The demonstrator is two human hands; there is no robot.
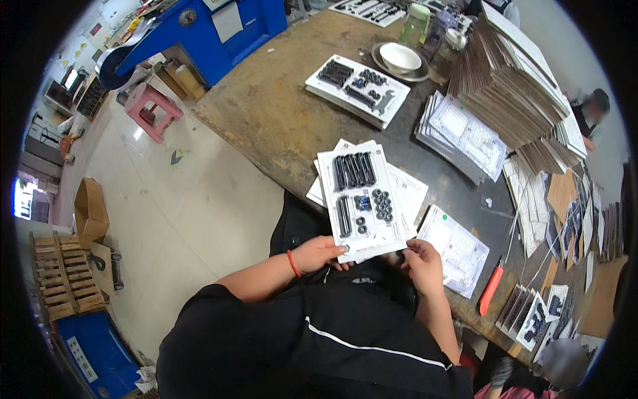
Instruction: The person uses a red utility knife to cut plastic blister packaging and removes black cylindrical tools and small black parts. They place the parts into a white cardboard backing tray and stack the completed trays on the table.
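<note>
Blister card, white, carrying black bolts and nuts: held over the lap at the near table edge, long axis running away from the body. Left hand pinches its near left corner and right hand its near right edge, both equally close. More cards lie beneath it; an orange-handled tool lies right, open floor left.

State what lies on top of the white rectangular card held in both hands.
On the white rectangular card lie black bolts, black nuts and washers. Its underside and the sheets beneath are covered.
</note>
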